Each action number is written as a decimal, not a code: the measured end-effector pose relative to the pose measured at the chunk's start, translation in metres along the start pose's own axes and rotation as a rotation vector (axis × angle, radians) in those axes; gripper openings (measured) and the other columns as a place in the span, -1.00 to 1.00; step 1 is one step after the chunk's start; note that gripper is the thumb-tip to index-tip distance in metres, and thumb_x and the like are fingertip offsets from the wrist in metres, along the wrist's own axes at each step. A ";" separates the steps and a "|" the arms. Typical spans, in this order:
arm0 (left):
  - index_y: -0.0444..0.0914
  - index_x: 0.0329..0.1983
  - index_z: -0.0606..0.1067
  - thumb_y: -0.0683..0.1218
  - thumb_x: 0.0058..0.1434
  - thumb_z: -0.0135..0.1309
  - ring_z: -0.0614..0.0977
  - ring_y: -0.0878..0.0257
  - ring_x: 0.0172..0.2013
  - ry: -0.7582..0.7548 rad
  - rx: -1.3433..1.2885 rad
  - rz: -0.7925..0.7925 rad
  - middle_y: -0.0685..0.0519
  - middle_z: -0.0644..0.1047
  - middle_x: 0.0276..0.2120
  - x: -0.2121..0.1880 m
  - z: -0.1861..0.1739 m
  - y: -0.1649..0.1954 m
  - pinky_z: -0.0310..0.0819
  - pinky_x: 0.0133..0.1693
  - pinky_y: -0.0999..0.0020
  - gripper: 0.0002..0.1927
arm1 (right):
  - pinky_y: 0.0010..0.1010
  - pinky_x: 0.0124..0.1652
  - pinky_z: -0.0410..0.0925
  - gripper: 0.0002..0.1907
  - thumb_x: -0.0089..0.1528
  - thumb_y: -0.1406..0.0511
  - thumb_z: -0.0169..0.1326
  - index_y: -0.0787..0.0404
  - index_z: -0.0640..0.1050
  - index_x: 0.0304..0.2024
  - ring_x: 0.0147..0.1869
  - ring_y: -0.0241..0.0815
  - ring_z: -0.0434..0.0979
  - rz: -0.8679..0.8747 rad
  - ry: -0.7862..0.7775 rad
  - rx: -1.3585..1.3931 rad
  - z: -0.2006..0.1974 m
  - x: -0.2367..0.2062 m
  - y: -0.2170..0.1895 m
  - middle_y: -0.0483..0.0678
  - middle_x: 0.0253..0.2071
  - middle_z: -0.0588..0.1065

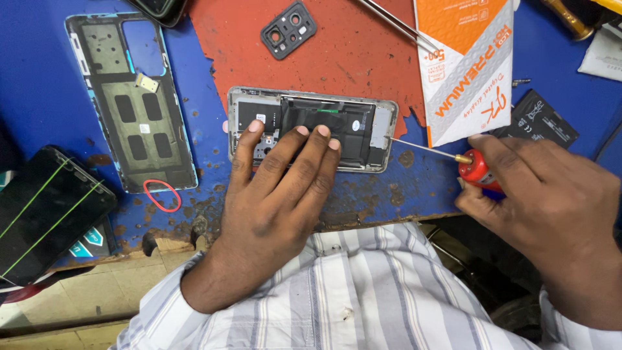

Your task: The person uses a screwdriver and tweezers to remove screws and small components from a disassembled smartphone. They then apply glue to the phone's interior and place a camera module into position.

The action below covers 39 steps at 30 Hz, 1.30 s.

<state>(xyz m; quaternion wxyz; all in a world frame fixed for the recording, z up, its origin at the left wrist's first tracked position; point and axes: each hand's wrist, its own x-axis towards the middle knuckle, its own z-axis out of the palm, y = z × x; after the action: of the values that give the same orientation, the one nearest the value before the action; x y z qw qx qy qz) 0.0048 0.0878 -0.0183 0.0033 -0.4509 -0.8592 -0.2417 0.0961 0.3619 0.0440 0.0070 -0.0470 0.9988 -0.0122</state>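
The left hand (pixel 275 185) lay flat and unclenched on the opened phone (pixel 311 128), pressing it to the blue table (pixel 39 78). The right hand (pixel 544 194), right of the phone, grasped a red screwdriver (pixel 478 170) with its tip at the phone's right end; the screw work there seemed in hand, needing a steady, straight tip

My left hand (pixel 275 188) lies flat over the opened phone (pixel 311 128), blocking any way in from the near edge. Its far edge is open onto the red mat (pixel 363 52), with only the camera bezel (pixel 289 29) and tweezers (pixel 395 26) out there. The right end is crowded: my right hand (pixel 551 194) with the screwdriver (pixel 476 170), the white pouch (pixel 463 65) and the battery (pixel 536 120) just beside it. To the left, the back cover (pixel 129 104) and cracked screen (pixel 48 214) fill the blue mat (pixel 39 91).
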 end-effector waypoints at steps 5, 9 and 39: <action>-0.34 0.24 0.52 -0.18 0.36 0.04 0.54 0.06 0.21 0.006 -0.019 -0.002 -0.08 0.53 0.19 0.000 0.001 0.001 0.15 0.36 -0.21 -0.61 | -0.32 -0.31 0.41 -0.50 0.00 0.23 0.43 0.28 0.64 -0.05 -0.26 -0.09 0.59 0.014 -0.010 0.009 0.004 -0.009 0.004 0.00 -0.25 0.58; -0.34 0.24 0.52 -0.18 0.35 0.06 0.54 0.06 0.21 0.017 -0.017 -0.006 -0.07 0.53 0.19 0.000 0.002 0.003 0.14 0.37 -0.22 -0.61 | -0.33 -0.32 0.41 -0.55 0.04 0.24 0.44 0.27 0.64 -0.07 -0.26 -0.10 0.59 0.010 0.004 -0.010 0.005 -0.015 0.007 -0.01 -0.27 0.58; -0.32 0.22 0.56 -0.19 0.40 0.08 0.54 0.08 0.21 0.022 -0.015 -0.032 -0.06 0.55 0.19 -0.001 0.009 0.011 0.06 0.41 -0.22 -0.66 | -0.34 -0.34 0.43 -0.48 -0.04 0.21 0.44 0.31 0.64 -0.08 -0.30 -0.11 0.59 -0.046 -0.027 -0.022 0.007 -0.016 0.014 0.01 -0.26 0.59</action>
<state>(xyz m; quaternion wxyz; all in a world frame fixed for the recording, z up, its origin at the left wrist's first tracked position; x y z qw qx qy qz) 0.0158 0.0965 -0.0218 0.0053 -0.4343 -0.8645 -0.2531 0.1108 0.3776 0.0371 0.0197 -0.0704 0.9973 -0.0007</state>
